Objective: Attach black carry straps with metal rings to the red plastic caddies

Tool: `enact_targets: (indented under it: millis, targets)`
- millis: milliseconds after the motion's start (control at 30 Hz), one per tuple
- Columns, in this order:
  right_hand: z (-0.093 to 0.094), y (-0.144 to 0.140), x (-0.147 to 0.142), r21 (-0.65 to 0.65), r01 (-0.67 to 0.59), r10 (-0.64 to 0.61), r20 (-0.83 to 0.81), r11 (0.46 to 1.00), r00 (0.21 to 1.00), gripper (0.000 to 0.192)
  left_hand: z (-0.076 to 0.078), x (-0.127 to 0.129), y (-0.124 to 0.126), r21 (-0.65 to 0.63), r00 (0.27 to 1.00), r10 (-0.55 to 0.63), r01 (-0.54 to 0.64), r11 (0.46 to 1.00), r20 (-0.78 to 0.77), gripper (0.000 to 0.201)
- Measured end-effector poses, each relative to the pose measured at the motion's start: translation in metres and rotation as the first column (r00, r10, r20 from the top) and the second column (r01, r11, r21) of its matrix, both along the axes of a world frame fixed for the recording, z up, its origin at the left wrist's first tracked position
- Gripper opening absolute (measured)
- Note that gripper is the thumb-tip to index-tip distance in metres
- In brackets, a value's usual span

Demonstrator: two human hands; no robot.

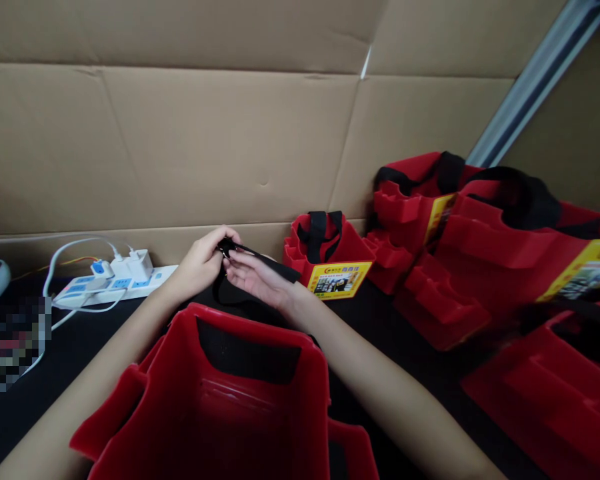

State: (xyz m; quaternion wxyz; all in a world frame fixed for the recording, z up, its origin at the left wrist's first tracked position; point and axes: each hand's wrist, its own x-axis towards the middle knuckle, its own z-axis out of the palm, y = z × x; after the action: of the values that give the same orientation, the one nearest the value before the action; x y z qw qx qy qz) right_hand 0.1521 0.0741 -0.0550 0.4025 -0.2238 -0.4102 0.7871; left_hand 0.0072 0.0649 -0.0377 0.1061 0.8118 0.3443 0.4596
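Head view — forward and down, close over black table (375, 313).
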Motion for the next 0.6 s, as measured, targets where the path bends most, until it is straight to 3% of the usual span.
enact_targets:
  millis: [167, 333, 600]
  targets:
    - [-0.005, 0.0, 0.004, 0.019, 0.033, -0.033, -0.024, 0.999, 0.999, 0.009, 0.007, -0.001, -0.01, -0.086, 0.993, -0.105, 0.101, 0.991, -0.048, 0.03]
    - [0.005, -0.008, 0.005, 0.026, 0.022, -0.021, -0.025, 0.999, 0.999, 0.014, 0.007, 0.004, -0.01, -0.078, 0.99, -0.085, 0.077, 0.994, -0.111, 0.035]
    - [0.01, -0.001, 0.011, -0.026, 0.044, -0.045, -0.043, 0.999, 0.998, 0.012, 0.008, -0.002, -0.011, -0.131, 0.957, -0.151, 0.188, 0.973, 0.246, 0.036]
